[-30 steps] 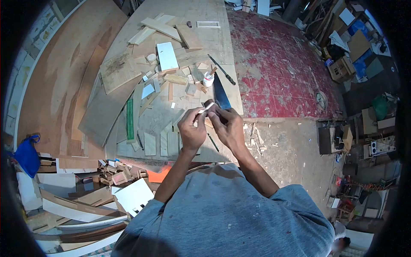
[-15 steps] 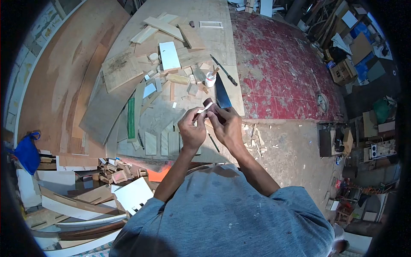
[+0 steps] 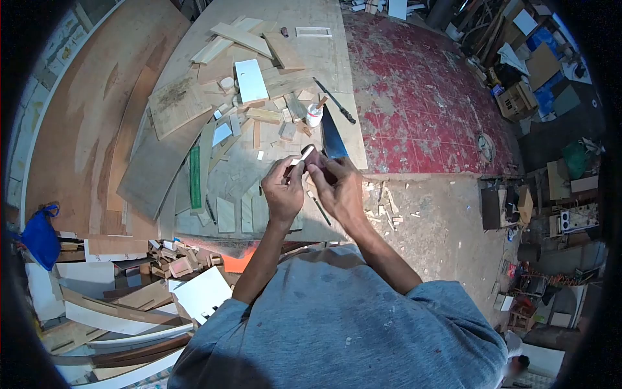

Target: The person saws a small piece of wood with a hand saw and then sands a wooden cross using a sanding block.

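Held up over the near side of the workbench, a small pale wood strip (image 3: 303,155) is pinched in the fingers of my left hand (image 3: 283,196). My right hand (image 3: 341,189) is closed on a dark reddish-brown piece of sandpaper (image 3: 315,159), which lies against the strip. My fingers hide part of both. Just beyond my right hand lies a blue saw blade (image 3: 333,137). A thin dark pencil (image 3: 319,209) rests on the bench below and between my hands.
Wood offcuts and boards cover the workbench (image 3: 259,175), with a white panel (image 3: 251,81), a glue pot (image 3: 314,117) and a long dark-handled tool (image 3: 335,100). A green strip (image 3: 195,176) lies left. Red flooring (image 3: 414,110) extends right; scrap wood (image 3: 129,305) is piled lower left.
The sandpaper and the pale strip have shifted slightly against each other, and the sandpaper's rolled end has turned. Both hands keep their grip. The whole view has moved a little.
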Motion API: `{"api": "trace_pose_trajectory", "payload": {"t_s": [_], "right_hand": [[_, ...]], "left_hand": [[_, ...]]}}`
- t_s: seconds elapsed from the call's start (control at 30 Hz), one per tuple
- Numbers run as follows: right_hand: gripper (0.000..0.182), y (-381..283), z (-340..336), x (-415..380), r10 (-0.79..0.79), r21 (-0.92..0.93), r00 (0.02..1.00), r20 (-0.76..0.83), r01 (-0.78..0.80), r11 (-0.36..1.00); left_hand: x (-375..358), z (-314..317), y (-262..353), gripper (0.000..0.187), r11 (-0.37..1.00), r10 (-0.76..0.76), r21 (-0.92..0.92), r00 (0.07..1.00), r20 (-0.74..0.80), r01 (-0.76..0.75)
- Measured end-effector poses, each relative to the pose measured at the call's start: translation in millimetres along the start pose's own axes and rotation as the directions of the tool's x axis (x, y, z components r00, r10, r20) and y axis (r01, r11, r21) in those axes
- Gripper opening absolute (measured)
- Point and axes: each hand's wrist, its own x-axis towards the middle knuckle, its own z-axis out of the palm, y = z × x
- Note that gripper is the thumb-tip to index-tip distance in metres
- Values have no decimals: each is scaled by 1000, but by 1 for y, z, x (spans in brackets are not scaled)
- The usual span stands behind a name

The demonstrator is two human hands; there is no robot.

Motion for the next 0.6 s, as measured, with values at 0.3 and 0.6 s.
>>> {"api": "trace_pose_trajectory", "payload": {"t_s": [0.3,0.6], "right_hand": [[28,7,1,4,-28,-30,1000,-6,28,999],[33,58,-17,10,-3,-18,995,-97,2,1000]], "left_hand": [[-2,-1,11,15,1000,1,-21,1000,-31,-2],[2,-15,13,25,888,-337,-300,937,91,349]]}}
